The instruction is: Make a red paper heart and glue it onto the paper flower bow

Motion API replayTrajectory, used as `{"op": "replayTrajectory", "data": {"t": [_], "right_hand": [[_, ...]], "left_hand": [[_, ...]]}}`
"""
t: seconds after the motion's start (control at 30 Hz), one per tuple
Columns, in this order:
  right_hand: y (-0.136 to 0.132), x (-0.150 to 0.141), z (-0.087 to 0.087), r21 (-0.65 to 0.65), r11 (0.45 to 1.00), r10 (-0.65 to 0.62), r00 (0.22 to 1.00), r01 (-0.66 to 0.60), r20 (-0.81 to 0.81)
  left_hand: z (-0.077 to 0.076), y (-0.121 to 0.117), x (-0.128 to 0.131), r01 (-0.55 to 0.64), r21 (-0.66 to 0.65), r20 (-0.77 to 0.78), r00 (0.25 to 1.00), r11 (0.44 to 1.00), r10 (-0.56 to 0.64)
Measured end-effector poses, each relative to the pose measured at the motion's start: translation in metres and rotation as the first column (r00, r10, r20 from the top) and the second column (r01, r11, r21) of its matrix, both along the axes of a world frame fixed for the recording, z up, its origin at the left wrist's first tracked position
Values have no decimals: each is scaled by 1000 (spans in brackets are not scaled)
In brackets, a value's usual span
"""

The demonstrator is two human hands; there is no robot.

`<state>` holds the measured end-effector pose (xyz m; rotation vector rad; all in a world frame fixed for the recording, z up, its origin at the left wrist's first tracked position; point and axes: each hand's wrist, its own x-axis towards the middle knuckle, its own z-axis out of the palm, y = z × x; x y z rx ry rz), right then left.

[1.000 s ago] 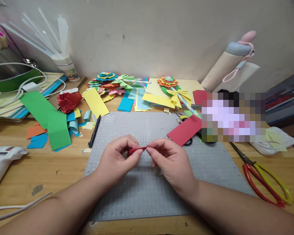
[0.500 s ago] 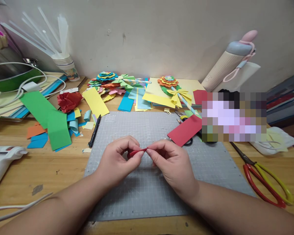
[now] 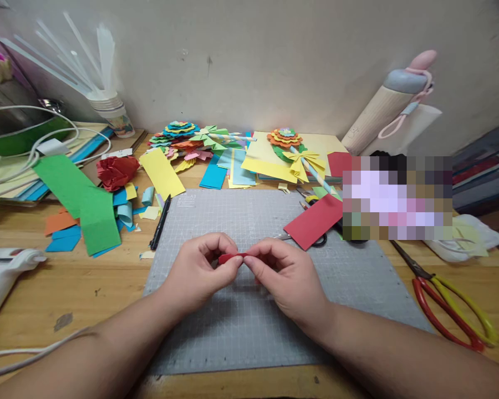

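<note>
A small folded strip of red paper [image 3: 232, 257] is pinched between both hands over the grey cutting mat [image 3: 253, 332]. My left hand [image 3: 199, 271] grips its left end with thumb and fingers curled. My right hand [image 3: 286, 277] pinches the right end, fingertips almost touching the left hand's. Most of the strip is hidden by the fingers. A larger red paper rectangle [image 3: 314, 220] lies on the mat's far right corner.
Red-and-yellow scissors [image 3: 449, 302] lie at the right. A white glue gun [image 3: 4, 271] and cable sit at the left. Green paper [image 3: 81, 202], a black pen [image 3: 160, 223], a crumpled red paper [image 3: 116, 170] and paper flowers [image 3: 286, 138] crowd the back.
My right hand has slid left along the red strip, closing the gap to my left hand, so less of the strip shows now.
</note>
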<state>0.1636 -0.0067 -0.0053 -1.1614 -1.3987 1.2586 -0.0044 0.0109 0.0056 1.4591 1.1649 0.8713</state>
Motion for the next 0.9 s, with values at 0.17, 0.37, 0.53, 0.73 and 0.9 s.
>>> {"op": "replayTrajectory", "data": {"t": [0.17,0.37,0.53,0.73,0.9], "right_hand": [[3,-1,0,-125,992,-2,997,-8,-79],[6,-1,2,-242,967,34,986,-74,-166],[9,1,0,-310,946,30,976,-98,-218],[12,1,-7,-343,932,-2,945,-117,-328],[12,0,-8,-357,923,-2,924,-145,-382]], "left_hand": [[1,4,0,0,-125,17,1000,992,2],[2,5,2,18,-230,65,998,973,-3],[0,6,3,81,-293,119,992,953,-48],[-9,6,1,117,-353,313,950,928,-1],[-11,8,0,81,-383,343,937,920,60]]}}
